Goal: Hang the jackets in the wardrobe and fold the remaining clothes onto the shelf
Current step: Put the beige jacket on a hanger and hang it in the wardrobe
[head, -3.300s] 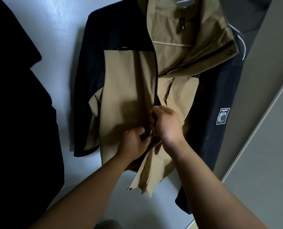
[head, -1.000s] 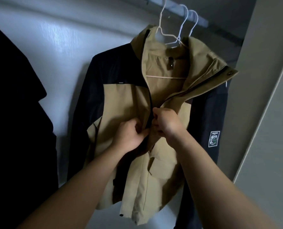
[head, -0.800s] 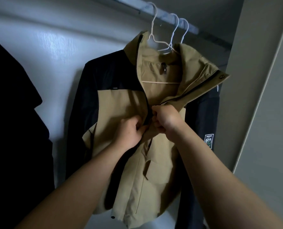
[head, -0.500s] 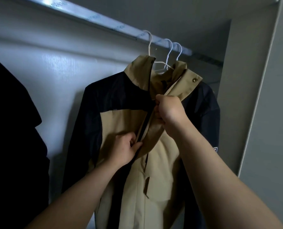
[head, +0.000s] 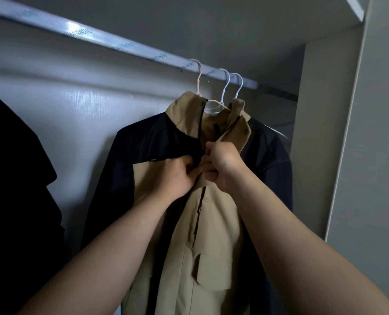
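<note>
Two bare forearms entered from the lower edge of the frame and met at centre. The left hand (head: pixel 177 176) had its fingers curled around the left front edge of the tan and navy jacket (head: pixel 211 235) at chest height. The right hand (head: pixel 223 167), touching the left, had its fingers curled and pinched the right front edge beside the zipper; whether it held the zipper pull could not be told. The jacket hung upright, centre frame, from white hangers (head: pixel 198 83) hooked on the wardrobe rail (head: pixel 121 45) running across the upper frame. A black garment (head: pixel 14 178) hung at the left edge. The side panel (head: pixel 314 133) stood at the right.
</note>
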